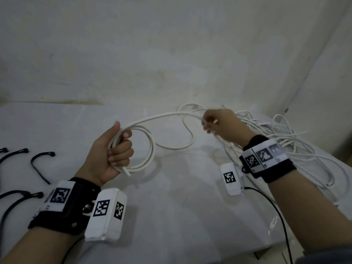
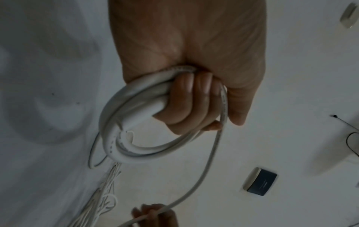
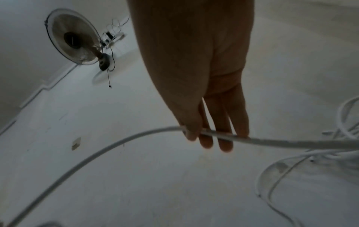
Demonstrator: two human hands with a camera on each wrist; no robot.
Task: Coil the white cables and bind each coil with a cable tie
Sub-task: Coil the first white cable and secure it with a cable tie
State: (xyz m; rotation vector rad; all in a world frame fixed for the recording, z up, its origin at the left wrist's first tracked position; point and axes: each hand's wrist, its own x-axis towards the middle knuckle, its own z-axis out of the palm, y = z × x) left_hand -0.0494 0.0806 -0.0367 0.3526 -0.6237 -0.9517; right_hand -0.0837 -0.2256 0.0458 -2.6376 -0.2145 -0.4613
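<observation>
My left hand (image 1: pixel 116 149) grips a small coil of white cable (image 1: pixel 147 147) above the white table, fingers curled round its loops (image 2: pixel 136 147). From the coil one strand arcs up and right to my right hand (image 1: pixel 213 121), which pinches it between thumb and fingers (image 3: pixel 205 138). Past that hand the strand runs into a loose tangle of white cables (image 1: pixel 276 138) lying at the back right of the table. Several black cable ties (image 1: pixel 41 162) lie on the table at the left, apart from both hands.
The white table (image 1: pixel 171 216) meets a pale wall at the back and another on the right. A thin black cord (image 1: pixel 274 206) runs from my right wrist unit toward the table's near edge. A wall fan (image 3: pixel 75 38) shows in the right wrist view.
</observation>
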